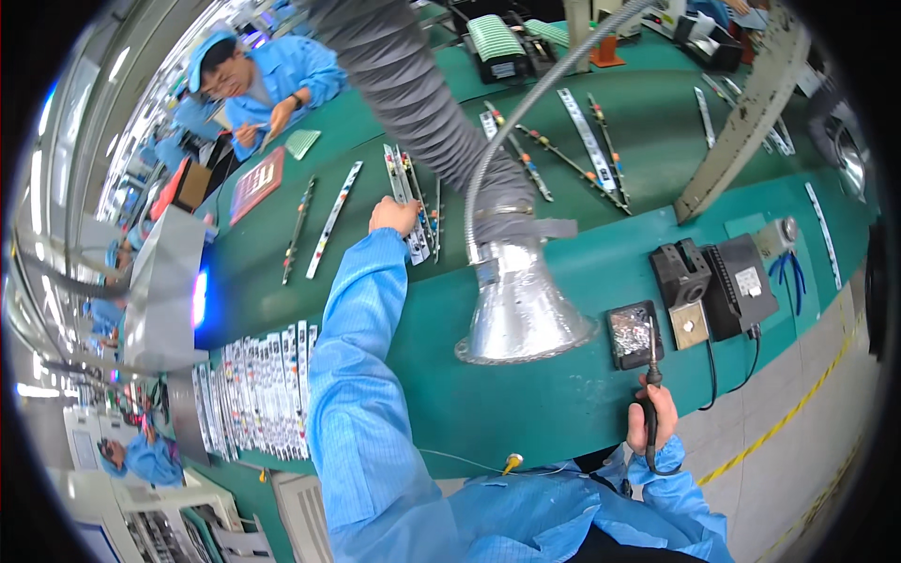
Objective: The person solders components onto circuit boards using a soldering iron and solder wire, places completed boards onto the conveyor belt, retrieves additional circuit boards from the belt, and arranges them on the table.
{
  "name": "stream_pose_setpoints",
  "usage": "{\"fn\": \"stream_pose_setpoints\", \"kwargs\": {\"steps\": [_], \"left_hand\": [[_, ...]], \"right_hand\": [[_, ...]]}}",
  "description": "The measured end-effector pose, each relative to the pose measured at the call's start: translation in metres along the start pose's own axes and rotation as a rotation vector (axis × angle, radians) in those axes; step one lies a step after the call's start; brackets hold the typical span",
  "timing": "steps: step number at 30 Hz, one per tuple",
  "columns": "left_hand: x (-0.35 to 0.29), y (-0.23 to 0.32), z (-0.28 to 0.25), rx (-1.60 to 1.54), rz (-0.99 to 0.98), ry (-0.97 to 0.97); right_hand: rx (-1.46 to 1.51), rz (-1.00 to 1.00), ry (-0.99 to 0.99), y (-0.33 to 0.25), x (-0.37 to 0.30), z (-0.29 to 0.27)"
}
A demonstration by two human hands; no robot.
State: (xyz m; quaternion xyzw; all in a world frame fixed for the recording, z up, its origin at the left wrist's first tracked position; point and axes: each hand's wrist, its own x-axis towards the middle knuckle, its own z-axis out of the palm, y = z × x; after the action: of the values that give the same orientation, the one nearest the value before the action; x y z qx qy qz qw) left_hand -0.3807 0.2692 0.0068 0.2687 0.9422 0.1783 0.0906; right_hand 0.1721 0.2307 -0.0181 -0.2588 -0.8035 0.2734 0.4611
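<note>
Ribbed grey hose (413, 98) hangs near slim, pale, colour-dotted strips (400, 178).

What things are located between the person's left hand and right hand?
In the head view, going from the left hand to the right hand: slim strips, a silver cone-shaped hood, then bare green tabletop.

The left hand (394, 217) hides part of a white strip (396, 174).

A grey corrugated hose (404, 84) ends in a silver hood (526, 314); a co-worker (282, 75) in blue is across the desk (469, 413); a yellow line (796, 410) marks the floor (770, 493)
</note>
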Motion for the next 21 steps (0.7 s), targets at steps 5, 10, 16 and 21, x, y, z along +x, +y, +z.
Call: {"fn": "stream_pose_setpoints", "kwargs": {"steps": [5, 10, 16, 21], "left_hand": [[-0.006, 0.056, 0.021, -0.021, 0.147, -0.073], [-0.022, 0.107, 0.055, -0.028, 0.306, -0.211], [-0.032, 0.096, 0.064, -0.252, 0.376, -0.225], [-0.036, 0.059, 0.046, -0.533, 0.386, -0.225]], "right_hand": [[0.008, -0.010, 0.003, -0.003, 0.004, 0.000], [0.080, 0.058, 0.031, -0.018, 0.020, -0.009], [0.167, 0.440, 0.533, -0.023, 0.049, -0.057], [0.201, 0.638, 0.575, -0.002, 0.072, -0.081]]}}
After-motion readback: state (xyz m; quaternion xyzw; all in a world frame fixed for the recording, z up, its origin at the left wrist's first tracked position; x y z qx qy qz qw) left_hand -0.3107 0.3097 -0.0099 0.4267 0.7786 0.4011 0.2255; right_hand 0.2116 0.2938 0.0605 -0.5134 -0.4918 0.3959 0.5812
